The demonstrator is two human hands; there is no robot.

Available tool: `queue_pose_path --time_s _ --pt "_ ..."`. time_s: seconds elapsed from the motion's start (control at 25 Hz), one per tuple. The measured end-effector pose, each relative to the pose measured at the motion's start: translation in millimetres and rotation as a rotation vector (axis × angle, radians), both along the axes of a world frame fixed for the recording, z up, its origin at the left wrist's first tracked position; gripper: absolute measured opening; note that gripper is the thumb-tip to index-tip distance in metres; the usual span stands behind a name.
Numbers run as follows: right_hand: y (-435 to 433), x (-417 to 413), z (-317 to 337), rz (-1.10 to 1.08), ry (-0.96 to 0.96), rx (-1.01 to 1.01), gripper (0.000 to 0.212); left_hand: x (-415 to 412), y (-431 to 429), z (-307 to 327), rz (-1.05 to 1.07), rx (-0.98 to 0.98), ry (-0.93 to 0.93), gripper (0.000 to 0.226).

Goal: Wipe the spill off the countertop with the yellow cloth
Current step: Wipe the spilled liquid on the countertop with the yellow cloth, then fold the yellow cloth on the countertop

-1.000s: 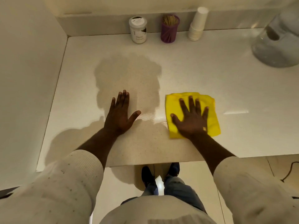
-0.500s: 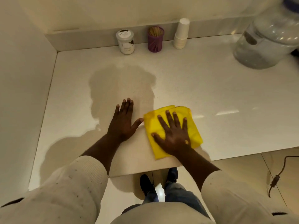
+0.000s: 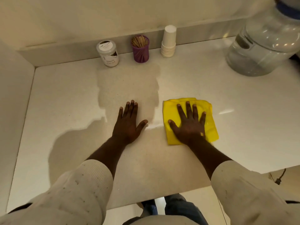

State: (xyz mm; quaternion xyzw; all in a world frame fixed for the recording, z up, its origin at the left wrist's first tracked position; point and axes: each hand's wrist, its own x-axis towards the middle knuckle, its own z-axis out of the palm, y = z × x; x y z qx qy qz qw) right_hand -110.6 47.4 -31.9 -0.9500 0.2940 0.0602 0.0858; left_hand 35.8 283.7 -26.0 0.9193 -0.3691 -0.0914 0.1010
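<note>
The folded yellow cloth (image 3: 209,125) lies flat on the white countertop (image 3: 243,120), right of centre. My right hand (image 3: 189,125) presses down on it with the palm flat and the fingers spread. My left hand (image 3: 128,124) rests flat on the bare counter to the left, fingers apart, holding nothing. A thin wet streak (image 3: 154,126) glints on the counter between my left thumb and the cloth's left edge. My head and arms cast a dark shadow over the counter around and behind my left hand.
Along the back wall stand a white-lidded jar (image 3: 108,53), a purple cup of toothpicks (image 3: 140,49) and a stack of white paper cups (image 3: 168,41). A large clear water bottle (image 3: 263,46) sits at the back right. The counter's front edge runs just below my forearms.
My right hand has slid the cloth to the right, away from my left thumb, after sliding it left toward that thumb. The left hand has stayed planted.
</note>
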Motion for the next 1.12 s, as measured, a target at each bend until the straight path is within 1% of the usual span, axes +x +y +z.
queue_pose_path --time_s 0.32,0.48,0.68,0.8,0.96,1.04,1.12 --pt "-48 105 -10 0.081 -0.119 -0.027 0.087 61 -5 -4 0.182 0.027 -0.003 0.091" --pt "-55 149 -12 0.106 -0.099 -0.046 0.087 65 -7 -9 0.169 0.036 -0.014 0.091" --pt "-33 177 -11 0.143 -0.090 -0.031 0.089 67 -5 -11 0.173 0.006 0.006 0.094" --pt "10 174 -11 0.228 -0.095 0.001 0.091 68 -4 -10 0.177 -0.062 0.049 0.098" --pt "80 134 -11 0.295 -0.147 0.019 0.088 68 2 1 0.216 -0.213 0.165 0.104" --pt "100 106 -12 0.286 -0.162 0.015 0.086 55 8 5 0.197 -0.218 0.123 0.099" --pt "114 78 -11 0.285 -0.157 0.011 0.086 35 18 6 0.133 -0.193 0.062 0.090"
